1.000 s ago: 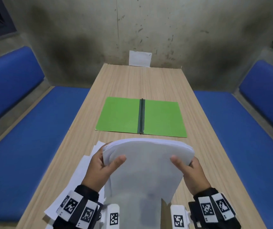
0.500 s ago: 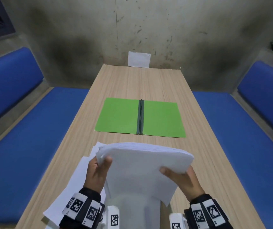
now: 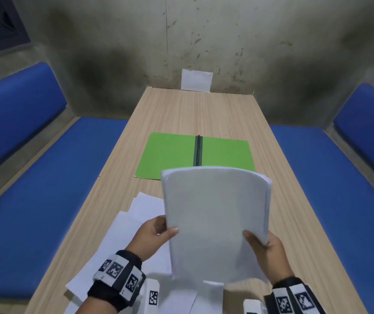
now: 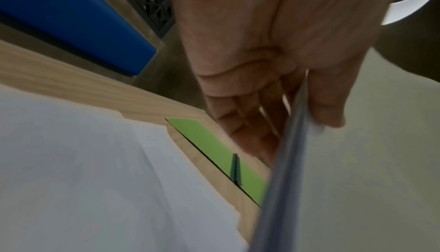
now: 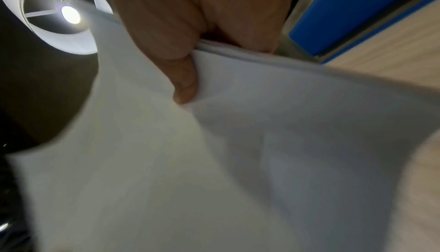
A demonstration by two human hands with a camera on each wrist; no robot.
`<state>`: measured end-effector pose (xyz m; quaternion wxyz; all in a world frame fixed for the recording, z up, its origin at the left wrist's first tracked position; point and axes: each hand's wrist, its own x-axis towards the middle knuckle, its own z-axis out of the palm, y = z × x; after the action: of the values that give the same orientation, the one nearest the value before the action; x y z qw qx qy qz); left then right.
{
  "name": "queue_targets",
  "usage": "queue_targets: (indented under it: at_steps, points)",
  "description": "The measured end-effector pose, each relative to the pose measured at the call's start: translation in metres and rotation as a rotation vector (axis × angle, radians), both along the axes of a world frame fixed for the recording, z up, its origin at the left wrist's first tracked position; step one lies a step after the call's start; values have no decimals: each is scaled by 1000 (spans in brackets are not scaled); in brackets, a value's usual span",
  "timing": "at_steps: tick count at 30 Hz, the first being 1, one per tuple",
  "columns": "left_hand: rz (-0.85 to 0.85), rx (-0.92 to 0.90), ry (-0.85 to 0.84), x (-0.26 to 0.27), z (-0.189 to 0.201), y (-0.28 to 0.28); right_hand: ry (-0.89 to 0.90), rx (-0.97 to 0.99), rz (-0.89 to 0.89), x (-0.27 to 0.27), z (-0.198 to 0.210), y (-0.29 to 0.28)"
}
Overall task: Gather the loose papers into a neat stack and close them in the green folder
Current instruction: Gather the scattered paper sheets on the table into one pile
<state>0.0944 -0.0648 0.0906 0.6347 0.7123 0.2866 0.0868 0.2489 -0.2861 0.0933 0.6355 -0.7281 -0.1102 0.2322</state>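
I sit at a long wooden table (image 3: 204, 114) that runs up the middle of the frame to a stained concrete wall, with blue benches (image 3: 52, 177) along both sides. At lower left a few loose sheets (image 3: 122, 232) lie fanned on the wood, not gathered. Just right of them my left hand (image 3: 152, 236) pinches the left edge of the paper stack (image 3: 215, 218), thumb on its face and fingers behind it. The stack stands nearly upright at lower centre, its top curling away from me, hiding the near edge of the green folder (image 3: 170, 152), which lies open and flat at mid-frame. At lower right my right hand (image 3: 265, 248) grips the stack's right edge the same way. I judge I am squaring up the pile. Next, I think, I should add the stray sheets, tap the edges even, lay everything on one leaf and fold the other over.
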Motion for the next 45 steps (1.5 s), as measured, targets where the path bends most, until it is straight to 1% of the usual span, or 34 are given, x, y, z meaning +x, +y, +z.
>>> queue_targets:
  at_steps: [1, 2, 5, 7, 8, 10, 12, 15, 17, 19, 21, 24, 26, 28, 29, 30, 31, 32, 33, 34, 36, 37, 38, 40, 43, 45]
  points:
    - [16, 61, 51, -7, -6, 11, -14, -20, 2, 5, 1, -3]
    - [38, 129, 118, -12, -12, 22, -12, -35, -35, 9, 5, -10]
    - [79, 322, 446, -38, -33, 54, 60, -131, -123, 26, -3, -40]
    - [95, 359, 636, -56, -46, 67, 111, -184, -136, 30, -13, -55]
    - [81, 426, 721, -64, -49, 70, 142, -206, -141, 29, -15, -60]
    - [-57, 651, 849, -73, -51, 71, 196, -249, -136, 25, -19, -68]
    - [-241, 808, 829, -69, -52, 68, 231, -319, -132, 24, -28, -77]
    - [-465, 919, 728, -45, -51, 58, 265, -401, -135, 20, -48, -82]
    - [-584, 1006, 699, -23, -50, 51, 311, -410, -148, 20, -63, -83]
    - [-693, 1065, 708, -2, -50, 43, 334, -413, -145, 20, -72, -84]
    - [-797, 1095, 762, 15, -52, 36, 356, -372, -155, 22, -79, -86]
    - [-837, 1125, 853, 28, -55, 35, 341, -354, -152, 28, -101, -94]
    - [-856, 1146, 902, 31, -55, 36, 320, -350, -142, 46, -152, -116]
    - [-889, 1175, 959, 32, -54, 36, 332, -368, -138, 61, -193, -133]
    - [-907, 1183, 986, 33, -52, 36, 333, -364, -148, 61, -193, -133]
    - [-922, 1167, 1007, 33, -51, 37, 350, -388, -137, 57, -183, -129]
    - [-921, 1118, 1016, 32, -49, 39, 354, -405, -137, 51, -164, -120]
    - [-888, 1024, 1010, 31, -48, 43, 367, -431, -121, 44, -139, -111]
    - [-814, 906, 986, 28, -45, 48, 376, -445, -99, 33, -111, -101]
    - [-711, 801, 963, 24, -43, 54, 386, -481, -86, 27, -96, -96]
    - [-490, 671, 914, 14, -36, 68, 384, -494, -119, 29, -91, -94]
    - [-397, 628, 894, 7, -37, 77, 372, -460, -118, 29, -88, -93]
    - [-327, 588, 878, 1, -39, 85, 379, -432, -132, 26, -83, -92]
    - [-243, 521, 867, -11, -46, 95, 395, -410, -103, 27, -83, -94]
    - [-134, 571, 903, -24, -63, 95, 387, -394, -82, 28, -85, -95]
    - [-42, 566, 858, -30, -76, 88, 353, -433, -108, 31, -89, -97]
